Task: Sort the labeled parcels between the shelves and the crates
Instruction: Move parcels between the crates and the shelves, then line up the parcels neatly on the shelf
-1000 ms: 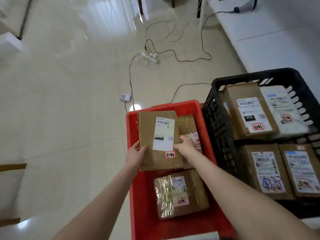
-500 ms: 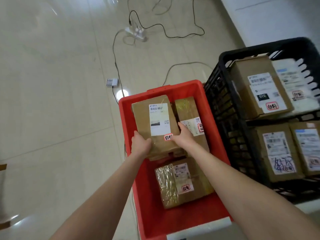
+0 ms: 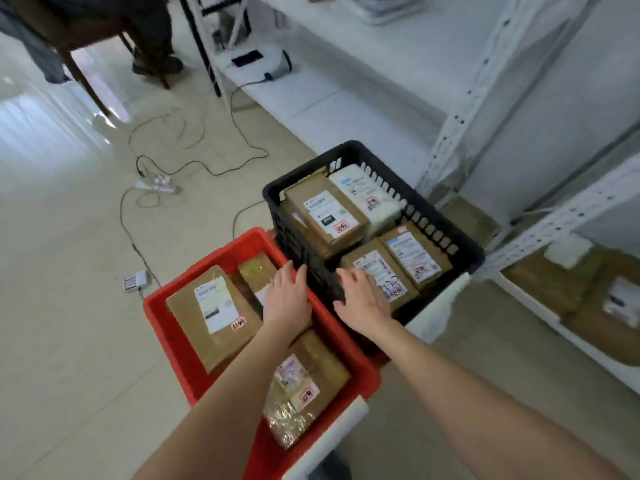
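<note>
A red crate [image 3: 162, 317] on the floor holds three brown labeled parcels: a flat one [image 3: 211, 317] at its left, a taped one [image 3: 254, 271] behind it, and a plastic-wrapped one [image 3: 304, 386] at the front. To its right a black crate [image 3: 349, 148] is packed with several labeled parcels [image 3: 325, 213]. My left hand [image 3: 285, 299] hovers flat with straight fingers over the red crate's right side. My right hand [image 3: 363, 299] is spread over the black crate's near edge. Neither hand holds anything.
White metal shelving [image 3: 460, 116] stands right of the crates, with brown parcels [image 3: 588, 306] on its low shelf. Cables and a power strip [image 3: 156, 185] lie across the tiled floor at left. A chair and a person's legs [image 3: 152, 46] are at the far back.
Both hands set the flat parcel down in the red crate and let go. They then moved right toward the black crate, and the view swung up toward the shelving.
</note>
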Tool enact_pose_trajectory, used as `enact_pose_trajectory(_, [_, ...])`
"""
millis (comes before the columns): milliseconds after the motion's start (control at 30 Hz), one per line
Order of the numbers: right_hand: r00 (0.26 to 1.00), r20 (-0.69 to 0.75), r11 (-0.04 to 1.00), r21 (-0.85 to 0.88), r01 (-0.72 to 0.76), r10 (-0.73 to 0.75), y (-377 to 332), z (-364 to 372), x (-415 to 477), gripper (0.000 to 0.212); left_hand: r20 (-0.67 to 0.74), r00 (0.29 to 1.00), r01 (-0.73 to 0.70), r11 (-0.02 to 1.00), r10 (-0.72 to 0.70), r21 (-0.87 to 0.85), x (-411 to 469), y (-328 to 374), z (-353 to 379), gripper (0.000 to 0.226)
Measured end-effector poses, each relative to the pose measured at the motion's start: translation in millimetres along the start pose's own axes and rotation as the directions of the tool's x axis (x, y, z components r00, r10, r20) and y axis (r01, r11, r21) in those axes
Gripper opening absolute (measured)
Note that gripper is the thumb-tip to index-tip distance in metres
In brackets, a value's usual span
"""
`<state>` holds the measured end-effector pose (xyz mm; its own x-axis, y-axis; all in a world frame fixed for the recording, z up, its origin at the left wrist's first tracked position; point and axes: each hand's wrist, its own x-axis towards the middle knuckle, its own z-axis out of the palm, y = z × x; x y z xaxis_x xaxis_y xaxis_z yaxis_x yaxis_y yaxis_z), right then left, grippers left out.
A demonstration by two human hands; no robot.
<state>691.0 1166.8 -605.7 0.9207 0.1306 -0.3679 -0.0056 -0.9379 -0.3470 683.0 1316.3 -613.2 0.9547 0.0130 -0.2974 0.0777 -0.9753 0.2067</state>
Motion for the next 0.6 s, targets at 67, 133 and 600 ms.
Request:
enact_pose_trajectory(67, [0.996, -0.073, 0.999, 0.005, -0.052, 0.053, 38.2, -31.8, -26.0, 0.06, -0.007, 0.992, -0.122, 0.988, 0.123, 0.092, -4.7, 48.9, -12.2, 0.075])
enact_pose_trajectory(133, [0.983, -0.142, 0.993, 0.005, -0.116, 0.115, 81.4, -62.1, -57.3, 0.056, -0.016, 0.973, -0.226, 0.959, 0.232, 0.171, -12.0, 104.3, -22.5, 0.073])
enact_pose_trajectory(600, [0.7, -0.418, 0.812, 0.215, -0.542, 0.578, 387.2, -182.4, -369.4, 0.054, 0.087, 0.673, -0.729, 0.639, 0.734, 0.244, -203.6, 515.5, -4.0, 0.063])
